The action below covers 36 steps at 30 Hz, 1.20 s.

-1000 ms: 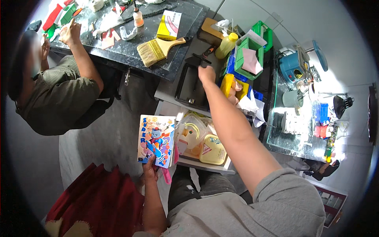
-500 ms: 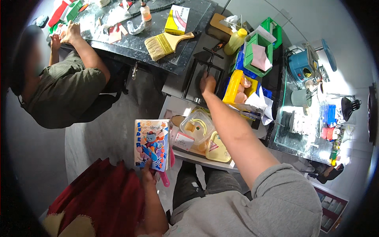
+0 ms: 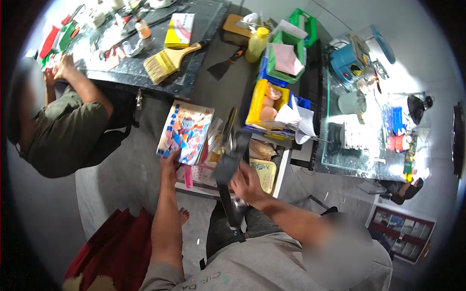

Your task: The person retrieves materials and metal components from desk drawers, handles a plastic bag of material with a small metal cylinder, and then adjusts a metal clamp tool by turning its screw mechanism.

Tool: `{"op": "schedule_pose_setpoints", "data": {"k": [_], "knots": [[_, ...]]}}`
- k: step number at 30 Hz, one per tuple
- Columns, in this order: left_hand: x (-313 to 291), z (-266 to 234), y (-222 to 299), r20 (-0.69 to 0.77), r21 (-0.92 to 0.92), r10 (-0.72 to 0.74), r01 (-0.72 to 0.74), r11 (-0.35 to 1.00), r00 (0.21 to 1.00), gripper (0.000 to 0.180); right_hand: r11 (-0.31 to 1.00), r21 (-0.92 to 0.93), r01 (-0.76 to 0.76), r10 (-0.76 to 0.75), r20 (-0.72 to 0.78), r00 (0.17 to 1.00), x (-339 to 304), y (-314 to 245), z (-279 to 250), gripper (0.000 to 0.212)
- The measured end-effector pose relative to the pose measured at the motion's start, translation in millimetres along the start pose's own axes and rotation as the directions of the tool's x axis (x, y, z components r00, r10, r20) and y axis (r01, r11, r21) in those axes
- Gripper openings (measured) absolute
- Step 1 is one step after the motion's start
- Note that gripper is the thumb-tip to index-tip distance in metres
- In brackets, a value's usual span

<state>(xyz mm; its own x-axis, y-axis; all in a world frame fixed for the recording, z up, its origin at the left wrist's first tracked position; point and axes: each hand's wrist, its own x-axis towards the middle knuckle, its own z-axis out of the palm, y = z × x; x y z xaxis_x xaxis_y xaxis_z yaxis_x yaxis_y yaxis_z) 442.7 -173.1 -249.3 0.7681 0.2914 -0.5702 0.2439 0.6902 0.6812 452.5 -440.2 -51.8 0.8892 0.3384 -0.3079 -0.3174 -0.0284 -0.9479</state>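
My left hand (image 3: 170,162) holds up a colourful picture card (image 3: 185,130) by its lower edge, tilted over the grey floor. My right hand (image 3: 246,182) is closed on a dark flat tool (image 3: 227,157), blurred by motion, just to the right of the card. It hangs above a low stand (image 3: 204,186) that carries a yellow tin (image 3: 264,170) and a pink-handled item (image 3: 188,175). Both my forearms come in from the bottom of the view.
Another person in an olive shirt (image 3: 63,131) sits at the left, hands on a dark worktop (image 3: 194,48) with a wide paintbrush (image 3: 167,60) and yellow box (image 3: 179,29). Beyond lie a putty knife (image 3: 223,65), yellow bottle (image 3: 256,43), stacked coloured bins (image 3: 272,87), a glass table (image 3: 359,140) and red cloth (image 3: 111,242).
My right arm has pulled back from the dark tray by the bins toward my lap, now with a dark tool in hand. The card in my left hand has shifted a little.
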Motion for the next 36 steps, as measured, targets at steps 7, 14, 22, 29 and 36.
{"op": "schedule_pose_setpoints", "data": {"k": [7, 14, 22, 29, 36], "knots": [[75.9, 118.2, -18.8, 0.087, 0.296, 0.148, -0.167, 0.941, 0.985, 0.033, 0.869, -0.409, 0.279, -0.118, 0.377, 0.919, -98.9, -39.9, -104.5, 0.037], [110.8, 132.6, -38.3, -0.028, 0.974, 0.55, -0.102, 0.204, 0.834, 0.077, 0.785, -0.604, 0.133, -0.141, 0.035, 0.989, -229.0, -81.1, -197.3, 0.036], [-19.2, 86.4, -67.1, 0.145, 0.829, 0.668, -0.458, 0.321, 0.73, 0.054, 0.952, -0.144, -0.27, 0.015, -0.86, 0.51, -345.5, -49.2, -374.1, 0.042], [-251.3, 212.8, -195.1, 0.199, 0.737, 0.692, -0.571, 0.361, 0.694, 0.041, 0.985, -0.099, 0.142, -0.148, -0.907, 0.394, -393.2, -60.1, -583.5, 0.041], [-403.6, 535.9, -299.8, 0.557, 0.518, 0.484, -0.738, 0.433, 0.675, 0.019, 0.934, -0.26, 0.245, -0.31, -0.931, 0.193, -417.9, -122.9, -777.8, 0.036]]}}
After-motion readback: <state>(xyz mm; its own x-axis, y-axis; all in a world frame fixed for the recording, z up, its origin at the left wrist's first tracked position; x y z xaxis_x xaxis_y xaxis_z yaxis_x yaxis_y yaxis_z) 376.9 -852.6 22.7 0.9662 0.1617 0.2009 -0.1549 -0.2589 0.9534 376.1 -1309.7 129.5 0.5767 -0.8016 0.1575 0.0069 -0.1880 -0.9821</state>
